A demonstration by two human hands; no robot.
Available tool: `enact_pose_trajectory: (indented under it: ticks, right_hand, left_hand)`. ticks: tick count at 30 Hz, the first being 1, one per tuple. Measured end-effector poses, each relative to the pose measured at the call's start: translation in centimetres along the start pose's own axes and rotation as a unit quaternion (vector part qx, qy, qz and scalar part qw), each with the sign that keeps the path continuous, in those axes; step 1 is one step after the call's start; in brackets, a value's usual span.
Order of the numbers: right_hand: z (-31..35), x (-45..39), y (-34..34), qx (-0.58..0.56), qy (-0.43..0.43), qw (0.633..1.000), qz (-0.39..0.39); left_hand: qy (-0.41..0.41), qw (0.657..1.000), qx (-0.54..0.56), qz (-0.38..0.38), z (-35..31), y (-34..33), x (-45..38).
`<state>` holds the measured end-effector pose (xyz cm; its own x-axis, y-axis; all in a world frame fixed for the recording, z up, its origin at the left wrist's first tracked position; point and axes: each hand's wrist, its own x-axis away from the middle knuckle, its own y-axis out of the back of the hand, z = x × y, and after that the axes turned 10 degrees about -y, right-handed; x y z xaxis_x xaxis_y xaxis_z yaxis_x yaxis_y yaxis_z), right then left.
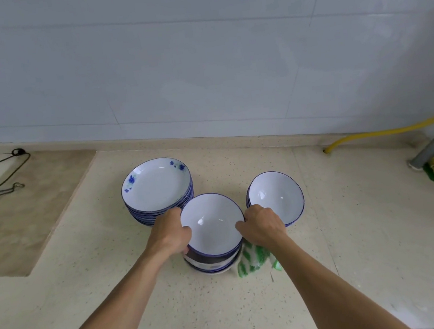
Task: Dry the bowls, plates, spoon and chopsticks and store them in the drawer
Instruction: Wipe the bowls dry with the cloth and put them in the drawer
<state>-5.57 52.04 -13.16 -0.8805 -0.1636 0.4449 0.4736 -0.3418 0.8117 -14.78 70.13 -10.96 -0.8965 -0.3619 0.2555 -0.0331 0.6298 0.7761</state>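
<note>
Head view: left hand (168, 233) and right hand (262, 225) clamp the bowl stack (212, 234) at opposite rims; likely heavy, slick, breakable.

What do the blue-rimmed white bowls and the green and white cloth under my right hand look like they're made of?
The blue-rimmed white bowls look like glazed ceramic or porcelain: glossy, with sharp light glints inside; melamine can't be ruled out. The green and white cloth looks like soft woven or terry fabric: matte, crumpled and limp.

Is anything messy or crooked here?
Not much. The bowls held by both hands, left and right, sit slightly uneven. The green cloth lies crumpled beside them, under the right hand. Nothing looks spilled or broken.
</note>
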Motion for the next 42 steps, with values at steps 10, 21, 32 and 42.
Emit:
enact_pose_trajectory:
  ticks: [10, 21, 32, 42]
  right_hand:
    - [-6.4, 3.7, 6.8, -0.296, -0.046, 0.954, 0.027]
    - [-23.1, 12.6, 13.3, -0.421, -0.159, 0.890, -0.066]
    - [-45.7, 23.4, 15.6, -0.436, -0.249, 0.843, -0.191]
    - [-61.3, 29.2, 16.5, -0.499, -0.311, 0.766, -0.259]
  left_hand:
    - [-0.069, 0.987, 0.144, -0.019, -8.5, 0.4, 1.0]
    - [-0.008, 0.865, 0.434, 0.250, -23.0, -12.1, 6.4]
    - [-0.027, 0.883, 0.370, 0.287, -35.8, -30.8, 16.4]
    - [-0.183, 0.959, 0.101, 0.193, -41.5, -43.6, 23.1]
